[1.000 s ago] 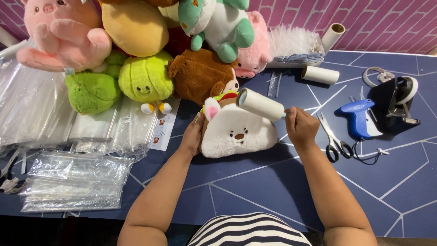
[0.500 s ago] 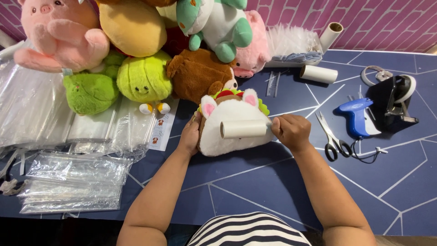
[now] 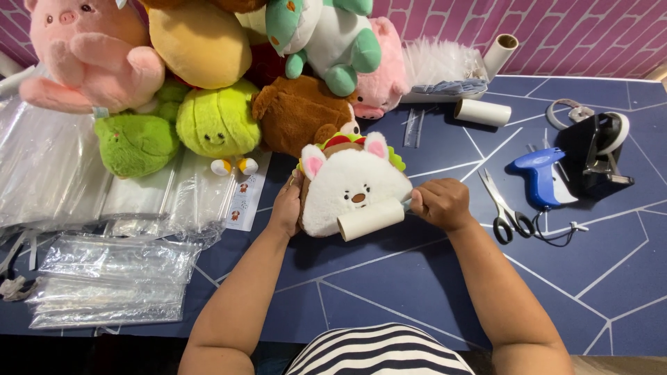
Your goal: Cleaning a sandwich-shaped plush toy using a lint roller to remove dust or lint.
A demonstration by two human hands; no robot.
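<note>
Head view: lint roller on white plush, both hands engaged.

Left hand (image 3: pixel 286 208) wraps the plush toy's (image 3: pixel 347 187) left edge, grip closed on it, apparently to steady it on the worktop (image 3: pixel 431 292). Right hand (image 3: pixel 439 203) is clamped on the handle of the lint roller (image 3: pixel 370 219), which lies across the toy's lower face. Roller's long axis runs left-right, slightly tilted, free end toward the left. Scissors (image 3: pixel 506 212) lie apart.

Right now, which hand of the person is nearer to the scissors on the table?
The right hand. It grips the lint roller just left of the scissors, without touching them. The left hand holds the white plush toy on its far side, much farther away.
</note>
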